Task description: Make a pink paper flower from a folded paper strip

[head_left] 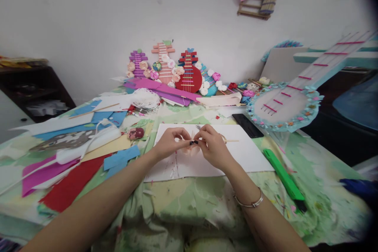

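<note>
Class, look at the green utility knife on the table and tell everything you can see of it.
The green utility knife is a long, slim tool that looks like bright green plastic, with a dark end nearest the viewer. It lies flat and diagonal on the patterned table cover, just right of the white sheet, near the right hand. Nothing holds it; no blade is visible.

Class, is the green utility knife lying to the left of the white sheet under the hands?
No, the green utility knife lies right of the white sheet.
</note>
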Motion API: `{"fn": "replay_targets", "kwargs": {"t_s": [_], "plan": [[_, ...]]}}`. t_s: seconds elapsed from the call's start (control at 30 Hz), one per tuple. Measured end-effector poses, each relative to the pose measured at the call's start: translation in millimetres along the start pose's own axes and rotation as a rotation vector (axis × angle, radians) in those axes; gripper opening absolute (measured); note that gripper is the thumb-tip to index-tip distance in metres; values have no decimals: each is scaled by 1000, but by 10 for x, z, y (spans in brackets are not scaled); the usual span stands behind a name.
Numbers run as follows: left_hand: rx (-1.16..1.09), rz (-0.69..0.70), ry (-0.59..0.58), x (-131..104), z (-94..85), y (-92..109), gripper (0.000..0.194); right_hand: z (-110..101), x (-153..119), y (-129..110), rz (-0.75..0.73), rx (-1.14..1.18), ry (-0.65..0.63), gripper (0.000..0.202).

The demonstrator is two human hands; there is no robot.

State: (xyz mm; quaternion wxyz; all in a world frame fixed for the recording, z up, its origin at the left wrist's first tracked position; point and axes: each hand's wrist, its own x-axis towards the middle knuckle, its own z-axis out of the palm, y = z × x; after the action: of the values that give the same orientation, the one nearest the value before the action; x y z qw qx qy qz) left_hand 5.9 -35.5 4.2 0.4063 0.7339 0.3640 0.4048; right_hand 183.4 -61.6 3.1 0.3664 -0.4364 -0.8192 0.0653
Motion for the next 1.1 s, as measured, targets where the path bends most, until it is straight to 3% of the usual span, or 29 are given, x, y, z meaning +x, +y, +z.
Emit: {"fn": "replay_targets", "kwargs": {"t_s": [0.13, 0.4, 1.0, 1.1], "plan": [[140, 12, 65, 4, -10, 37, 22, 4, 5, 7, 6, -59, -13, 14], [162, 51, 14, 21, -63, 14, 15, -12, 8, -10, 9, -61, -33, 12], [112, 79, -24, 4, -50, 23, 18, -17, -11, -4, -40, -24, -61, 11], [52, 33, 2, 6, -39, 18, 17, -23, -5, -21, -22, -17, -62, 13]]}}
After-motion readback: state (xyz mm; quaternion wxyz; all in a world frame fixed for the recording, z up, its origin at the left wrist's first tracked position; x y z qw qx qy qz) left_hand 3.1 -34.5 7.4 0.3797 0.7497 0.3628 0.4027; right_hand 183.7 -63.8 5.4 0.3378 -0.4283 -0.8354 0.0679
